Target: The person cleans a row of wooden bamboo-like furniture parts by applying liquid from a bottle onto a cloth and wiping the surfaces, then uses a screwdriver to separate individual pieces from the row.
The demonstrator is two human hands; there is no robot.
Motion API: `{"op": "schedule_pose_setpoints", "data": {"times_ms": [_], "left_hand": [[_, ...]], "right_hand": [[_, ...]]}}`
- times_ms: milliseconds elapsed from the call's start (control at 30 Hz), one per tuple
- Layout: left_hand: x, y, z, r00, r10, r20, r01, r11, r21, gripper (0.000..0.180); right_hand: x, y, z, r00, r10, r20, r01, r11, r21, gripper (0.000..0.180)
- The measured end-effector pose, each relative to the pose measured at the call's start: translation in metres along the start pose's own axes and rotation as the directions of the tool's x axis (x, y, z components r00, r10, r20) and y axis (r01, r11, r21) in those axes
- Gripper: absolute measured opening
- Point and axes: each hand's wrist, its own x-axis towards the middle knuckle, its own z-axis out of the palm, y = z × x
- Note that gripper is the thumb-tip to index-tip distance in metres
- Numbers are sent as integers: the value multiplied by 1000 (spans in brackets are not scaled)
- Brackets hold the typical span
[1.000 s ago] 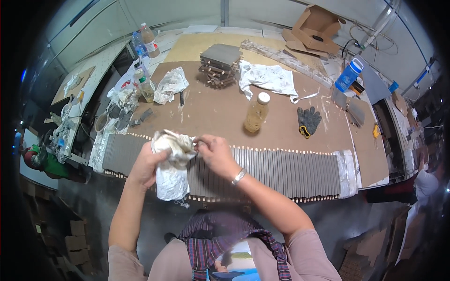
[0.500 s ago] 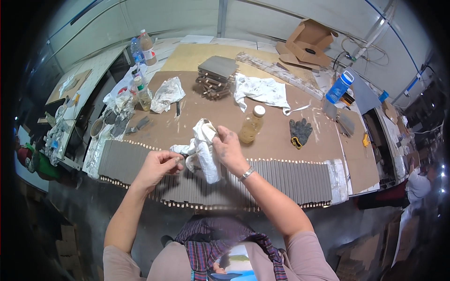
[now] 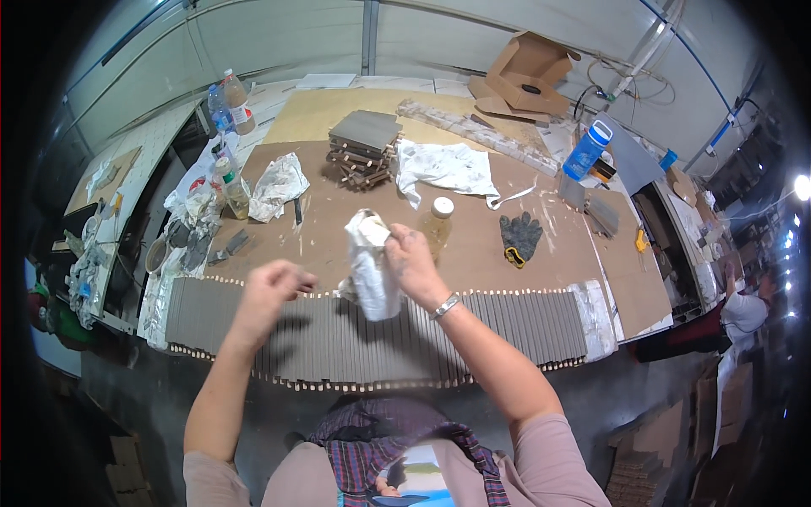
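A rolled-up white cloth [image 3: 372, 275] hangs in my right hand [image 3: 412, 260], whose fingers are closed on its upper right side. Off to its left, my left hand [image 3: 274, 291] is apart from the cloth and smeared by motion, so its finger pose is unclear. Both hands are over a long row of grey strips [image 3: 380, 342] with pale wooden ends, laid side by side along the near table edge. Just beyond my right hand stands a bottle [image 3: 438, 221] of yellowish liquid with a white cap, partly covered by the hand.
A dark work glove [image 3: 519, 238] lies right of the bottle. Behind are a stack of grey boards [image 3: 363, 135], a flat white cloth [image 3: 448, 165] and an open cardboard box [image 3: 528, 80]. A blue bottle [image 3: 589, 152] stands at right, crumpled wrapping [image 3: 279, 188] at left.
My left hand has drawn away from the cloth, slightly left and up. The cloth's loose end no longer reaches toward it. The right hand keeps its hold, and the view has shifted a little.
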Motion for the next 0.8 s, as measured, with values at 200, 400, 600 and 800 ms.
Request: {"op": "schedule_pose_setpoints", "data": {"times_ms": [200,400,600,800], "left_hand": [[8,-19,29,988,33,151,-29,999,-32,15],[7,3,31,994,66,89,-90,950,300,21],[5,-13,2,998,55,42,-59,993,106,11],[-4,6,-38,999,32,-40,-43,945,-325,10]], "right_hand": [[5,-2,15,999,-14,50,16,999,-34,18],[11,-14,11,996,-78,51,77,997,21,17],[15,-21,-5,992,-111,60,120,979,-164,18],[20,-15,-44,984,-165,71,180,906,-383,16]]}}
